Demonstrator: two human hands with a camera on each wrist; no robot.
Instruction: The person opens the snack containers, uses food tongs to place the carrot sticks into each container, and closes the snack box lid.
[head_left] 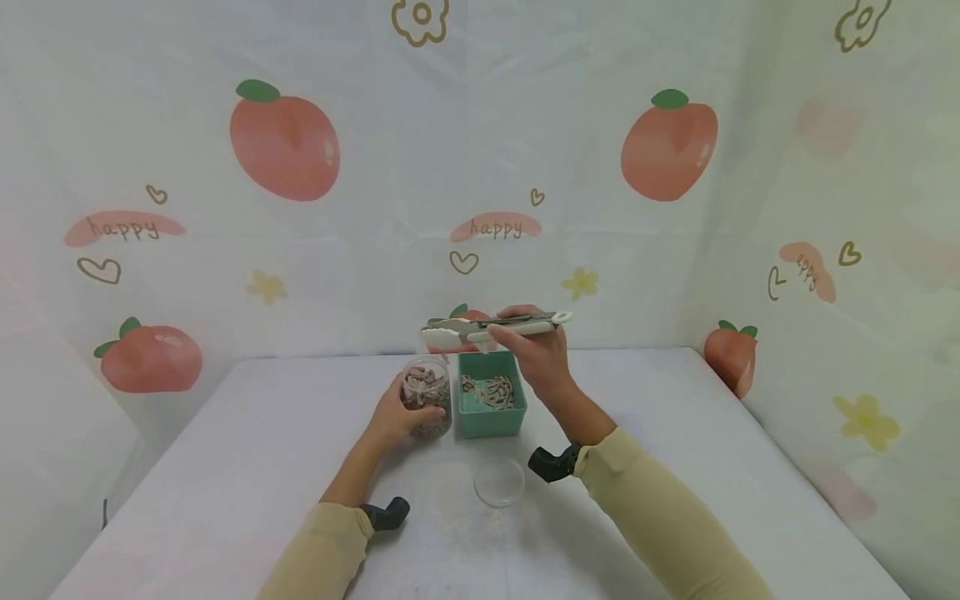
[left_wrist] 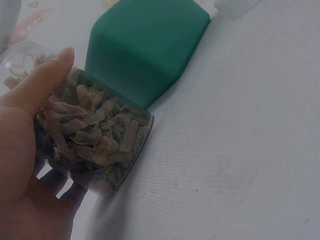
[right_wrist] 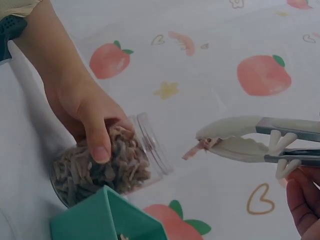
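Note:
My left hand (head_left: 397, 414) grips a clear jar (head_left: 427, 425) by its side, thumb in front. Brownish dried strips (left_wrist: 95, 130) fill much of the jar, and its mouth has no lid on. In my right hand (head_left: 542, 354) is a pair of tongs (right_wrist: 240, 145) with pale tips, held nearly level above the jar and a green box. A small dried piece (right_wrist: 197, 149) is pinched between the tong tips, as the right wrist view shows. The green box (head_left: 491, 423) stands just right of the jar, with more such strips (head_left: 498, 392) inside it.
A clear round lid (head_left: 499, 482) lies on the white table (head_left: 300, 467) in front of the box. Behind the table hangs a white cloth (head_left: 390, 150) printed with peaches, and it continues along the right side.

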